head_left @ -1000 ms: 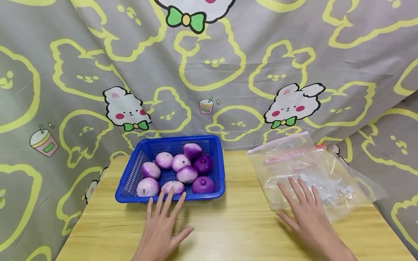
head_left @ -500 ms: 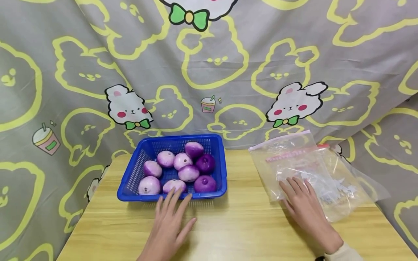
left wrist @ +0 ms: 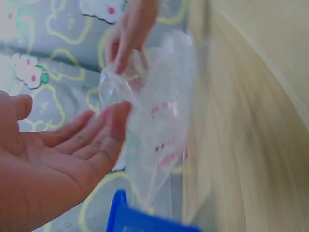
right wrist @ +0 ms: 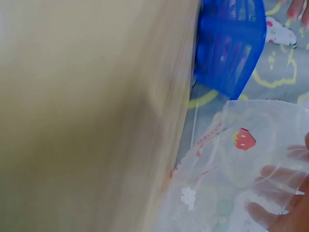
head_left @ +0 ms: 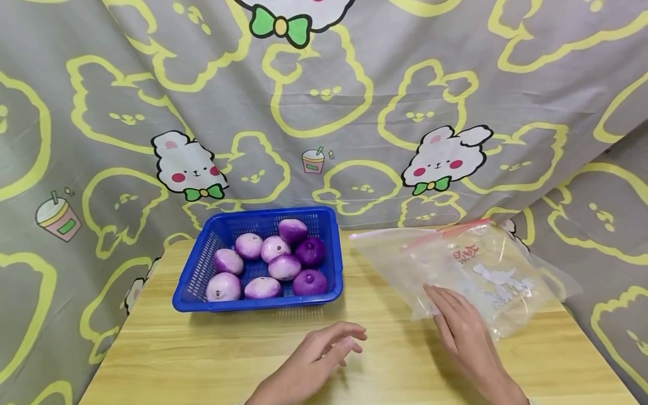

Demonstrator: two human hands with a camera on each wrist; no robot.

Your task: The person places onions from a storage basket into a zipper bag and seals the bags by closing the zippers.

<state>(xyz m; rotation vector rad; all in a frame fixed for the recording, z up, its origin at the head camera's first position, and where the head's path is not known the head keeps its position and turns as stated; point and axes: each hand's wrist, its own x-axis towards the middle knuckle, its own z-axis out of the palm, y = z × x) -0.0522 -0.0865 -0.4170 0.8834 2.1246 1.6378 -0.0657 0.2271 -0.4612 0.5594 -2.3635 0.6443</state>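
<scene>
My right hand (head_left: 468, 340) pinches the near edge of a clear plastic zip bag (head_left: 397, 261) with a pale pink strip. This bag is lifted and tilted, its far end slanting left over another clear zip bag (head_left: 511, 275) with a red strip and white printed figures. In the right wrist view, the fingers (right wrist: 275, 179) show through the plastic. My left hand (head_left: 316, 360) is held over the table, its fingers loosely bent and holding nothing. In the left wrist view, its palm faces the bag (left wrist: 159, 111).
A blue plastic basket (head_left: 253, 305) with several purple onions (head_left: 263, 287) stands at the back left of the wooden table (head_left: 223, 349). Behind it hangs a grey cartoon-print curtain (head_left: 349, 129).
My left hand has left the basket's front edge and come right, toward the middle. The right fingers have gone from lying over the bags to pinching the upper one, which is now raised and shifted left.
</scene>
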